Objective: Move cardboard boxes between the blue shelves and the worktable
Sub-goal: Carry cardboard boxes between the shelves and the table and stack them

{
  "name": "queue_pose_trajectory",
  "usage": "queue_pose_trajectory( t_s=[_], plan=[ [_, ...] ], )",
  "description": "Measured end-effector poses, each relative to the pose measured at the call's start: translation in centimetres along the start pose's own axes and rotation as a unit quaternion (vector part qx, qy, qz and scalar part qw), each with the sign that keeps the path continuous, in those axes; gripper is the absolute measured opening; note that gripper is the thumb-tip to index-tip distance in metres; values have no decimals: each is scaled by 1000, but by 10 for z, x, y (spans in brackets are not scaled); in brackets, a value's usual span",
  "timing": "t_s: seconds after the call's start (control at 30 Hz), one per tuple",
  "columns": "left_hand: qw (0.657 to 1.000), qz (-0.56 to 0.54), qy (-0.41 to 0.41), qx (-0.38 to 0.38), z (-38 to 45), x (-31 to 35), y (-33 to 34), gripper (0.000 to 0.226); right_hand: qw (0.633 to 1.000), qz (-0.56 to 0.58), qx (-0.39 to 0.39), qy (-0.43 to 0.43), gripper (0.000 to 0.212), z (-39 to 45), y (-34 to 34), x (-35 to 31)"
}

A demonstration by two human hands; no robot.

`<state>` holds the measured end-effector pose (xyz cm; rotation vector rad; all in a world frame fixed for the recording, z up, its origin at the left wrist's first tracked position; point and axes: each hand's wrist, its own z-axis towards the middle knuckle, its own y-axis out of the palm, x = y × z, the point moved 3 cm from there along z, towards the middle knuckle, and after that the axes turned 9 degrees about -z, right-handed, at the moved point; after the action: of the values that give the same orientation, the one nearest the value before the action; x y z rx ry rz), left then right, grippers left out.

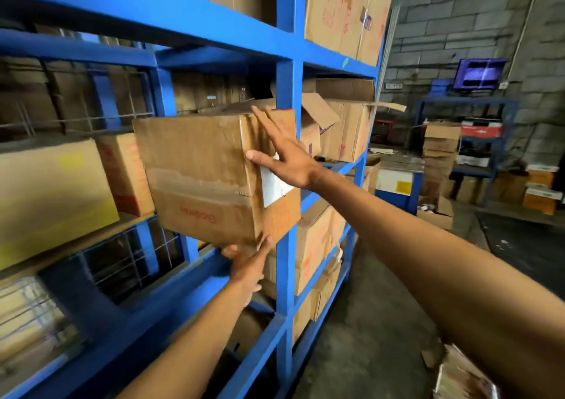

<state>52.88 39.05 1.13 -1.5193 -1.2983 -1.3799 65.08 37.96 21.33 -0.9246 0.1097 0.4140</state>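
We face tall blue shelves (286, 184) packed with cartons; at center, a taped cardboard box (201, 178) juts past the shelf edge. Our right hand (286, 154) presses flat, fingers spread, at its three o'clock side, while our left hand (247, 264) props its six o'clock corner. It looks stiff, probably moderately heavy, best held underneath.

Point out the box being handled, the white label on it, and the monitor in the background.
Box (198, 172): head view, on its taped front face.
White label (273, 186): head view, middle of the sticker on the box's right side.
Monitor (477, 73): head view, centre of its screen.
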Motion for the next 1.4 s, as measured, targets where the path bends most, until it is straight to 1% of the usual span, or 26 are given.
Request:
queue_pose_trajectory(
  t_s=[0.03, 0.07, 0.13, 0.17, 0.23, 0.27, 0.33, 0.43, 0.5, 0.57, 0.63, 0.7, 0.77, 0.8, 0.9, 0.97, 1.03, 1.13, 1.23, 1.27, 1.33, 1.4],
  plan=[
    [998, -55, -13, -6, 2, -2, 2, 96, 1000, -13, -10, -7, 82, 12, -2, -2],
    [995, -97, -6, -1, 4, -3, 4, 94, 999, -27, -26, -15, 82, 22, -4, -4],
    [987, -157, 17, 28, 7, -2, 3, 87, 997, -46, -63, -27, 83, 37, -3, -5],
    [981, -187, 12, 38, 4, -1, 3, 88, 995, -55, -70, -36, 85, 42, -1, -4],
    [971, -235, -10, 35, 3, 0, 0, 89, 995, -61, -56, -54, 85, 45, 2, -2],
    [971, -238, -11, 32, 4, 0, -1, 85, 996, -55, -44, -61, 83, 45, 2, -1],
    [974, -227, -6, 29, -1, 2, -4, 76, 996, -35, -29, -72, 79, 44, -1, -1],
    [976, -217, -2, 28, -16, 1, -7, 77, 995, -2, -17, -97, 76, 41, -8, -7],
    [979, -201, 15, 36, -30, 3, -10, 65, 994, 23, -14, -103, 75, 37, -13, -11],
    [978, -195, 40, 57, -44, 8, -16, 60, 994, 55, -1, -96, 71, 32, -19, -17],
    [975, -176, 92, 99, -59, 20, -28, 61, 992, 93, 32, -83, 63, 26, -30, -21],
    [967, -145, 150, 146, -74, 33, -44, 70, 988, 139, 62, -42, 57, 19, -40, -21],
    [955, -121, 205, 176, -89, 43, -56, 80, 979, 186, 87, 0, 55, 13, -48, -16],
    [947, -113, 234, 189, -98, 49, -59, 80, 974, 200, 104, 16, 54, 8, -50, -13],
    [921, -114, 309, 209, -124, 61, -60, 61, 957, 250, 135, 62, 54, -8, -53, -2],
    [903, -115, 354, 215, -136, 66, -60, 63, 941, 290, 156, 79, 52, -22, -51, 8],
    [891, -114, 375, 230, -145, 72, -63, 71, 930, 311, 172, 90, 47, -39, -48, 18],
    [877, -91, 390, 265, -151, 85, -71, 73, 929, 318, 155, 105, 45, -73, -38, 31],
    [880, -36, 398, 259, -150, 94, -70, 87, 918, 352, 143, 119, 34, -117, -23, 48],
    [880, -26, 397, 258, -149, 94, -69, 88, 914, 357, 146, 127, 32, -129, -19, 52],
    [878, -12, 400, 262, -151, 92, -65, 83, 907, 368, 143, 145, 36, -147, -10, 60],
    [871, -12, 407, 274, -156, 84, -65, 69, 906, 373, 119, 162, 48, -157, -1, 61]
  ],
)
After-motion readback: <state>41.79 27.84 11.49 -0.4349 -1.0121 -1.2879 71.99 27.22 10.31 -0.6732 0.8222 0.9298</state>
